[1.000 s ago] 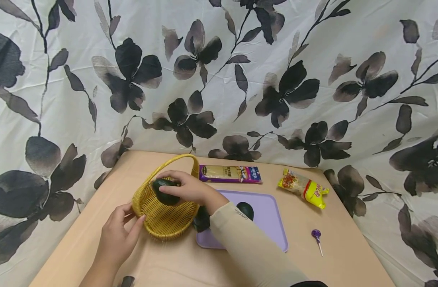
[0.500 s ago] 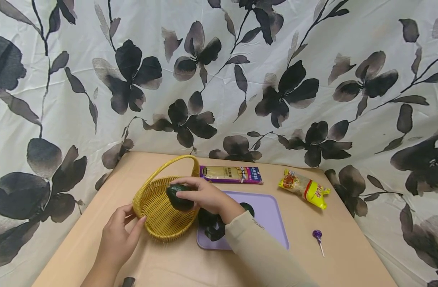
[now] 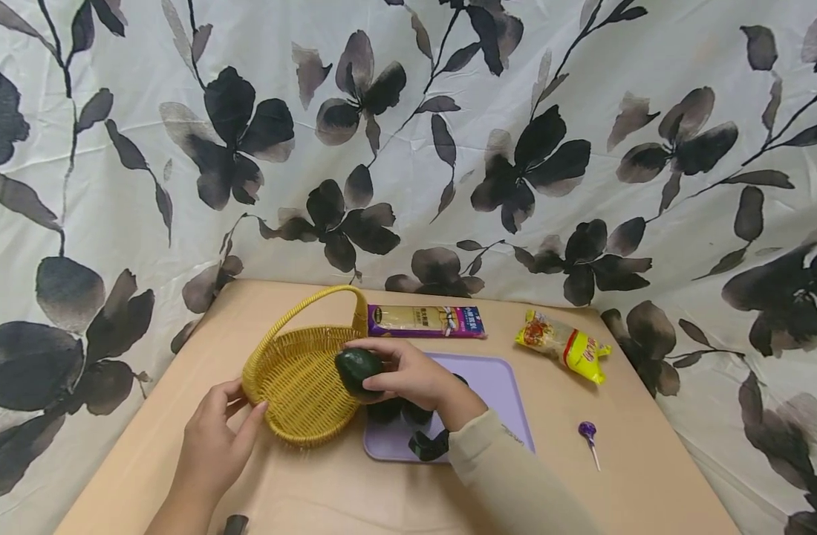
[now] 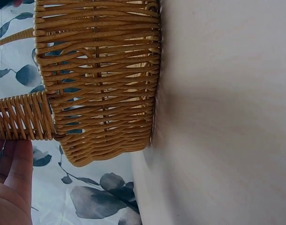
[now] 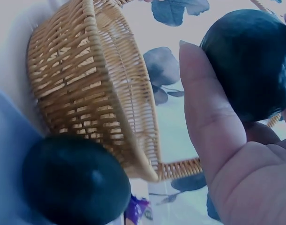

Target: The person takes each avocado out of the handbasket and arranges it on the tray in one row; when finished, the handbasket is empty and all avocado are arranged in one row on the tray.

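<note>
My left hand [image 3: 215,438] grips the yellow wicker basket [image 3: 308,435] at its left side, where the handle meets the rim; the left wrist view shows the fingers at the handle's base [image 4: 23,115]. The basket stands upright, its woven bottom showing. My right hand [image 3: 415,379] holds a dark green avocado [image 3: 357,371] by thumb and fingers, above the basket's right rim. Below this hand, more dark avocados [image 3: 384,412] lie on a lilac tray [image 3: 502,386], partly hidden by hand and forearm. One avocado [image 5: 77,180] appears close up in the right wrist view.
Behind the tray lies a purple pack of noodles [image 3: 425,321]. A yellow snack bag [image 3: 562,345] is at the back right, with a purple lollipop [image 3: 587,435] nearer. A floral curtain [image 3: 408,148] hangs behind the table.
My right hand has moved right with the avocado, from over the basket's middle to its right rim. The left hand keeps its grip on the basket, which stays in place.
</note>
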{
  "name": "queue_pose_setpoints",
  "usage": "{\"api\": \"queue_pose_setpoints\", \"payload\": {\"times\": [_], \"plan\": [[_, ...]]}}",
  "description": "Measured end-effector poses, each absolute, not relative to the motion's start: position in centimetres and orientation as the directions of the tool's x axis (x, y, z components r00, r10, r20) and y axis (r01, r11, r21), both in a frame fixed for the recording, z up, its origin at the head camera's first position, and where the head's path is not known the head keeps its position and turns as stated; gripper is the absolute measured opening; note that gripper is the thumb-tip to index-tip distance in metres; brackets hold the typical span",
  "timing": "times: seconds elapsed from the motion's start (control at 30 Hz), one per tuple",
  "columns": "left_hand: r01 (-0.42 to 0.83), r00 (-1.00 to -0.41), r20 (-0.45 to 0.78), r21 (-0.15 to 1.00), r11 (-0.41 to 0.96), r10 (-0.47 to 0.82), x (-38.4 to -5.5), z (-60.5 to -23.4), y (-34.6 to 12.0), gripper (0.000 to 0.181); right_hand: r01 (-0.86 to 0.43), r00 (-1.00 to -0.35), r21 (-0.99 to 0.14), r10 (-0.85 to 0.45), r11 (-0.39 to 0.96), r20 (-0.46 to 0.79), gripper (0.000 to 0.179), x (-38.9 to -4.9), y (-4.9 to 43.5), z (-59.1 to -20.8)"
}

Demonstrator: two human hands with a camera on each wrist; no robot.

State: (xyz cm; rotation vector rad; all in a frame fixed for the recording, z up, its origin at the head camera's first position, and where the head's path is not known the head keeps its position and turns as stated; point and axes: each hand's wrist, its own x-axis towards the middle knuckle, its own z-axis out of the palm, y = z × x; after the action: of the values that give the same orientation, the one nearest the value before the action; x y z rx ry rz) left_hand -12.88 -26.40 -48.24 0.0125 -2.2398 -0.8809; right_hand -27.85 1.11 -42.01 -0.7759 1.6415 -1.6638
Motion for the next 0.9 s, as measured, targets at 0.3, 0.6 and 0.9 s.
{"api": "queue_pose_setpoints", "payload": {"times": [0.3, 0.6, 0.9], "plan": [[0.235, -0.742, 0.623, 0.588, 0.774, -0.248, -12.9, -48.2, -26.5, 0.049, -0.139, -0.731, -0.986, -0.681, 0.093, 0.038, 0.058, -28.2, 3.8, -42.7], [0.233, -0.744, 0.621, 0.587, 0.775, -0.246, -12.9, -48.2, -26.5, 0.049, -0.183, -0.82, -0.971, -0.568, 0.155, 0.064, 0.059, -28.3, 6.5, -43.5], [0.222, -0.752, 0.61, 0.593, 0.774, -0.251, -12.9, -48.1, -26.4, 0.049, -0.153, -0.892, -0.966, -0.449, 0.207, 0.045, 0.059, -28.3, 9.0, -44.2]]}}
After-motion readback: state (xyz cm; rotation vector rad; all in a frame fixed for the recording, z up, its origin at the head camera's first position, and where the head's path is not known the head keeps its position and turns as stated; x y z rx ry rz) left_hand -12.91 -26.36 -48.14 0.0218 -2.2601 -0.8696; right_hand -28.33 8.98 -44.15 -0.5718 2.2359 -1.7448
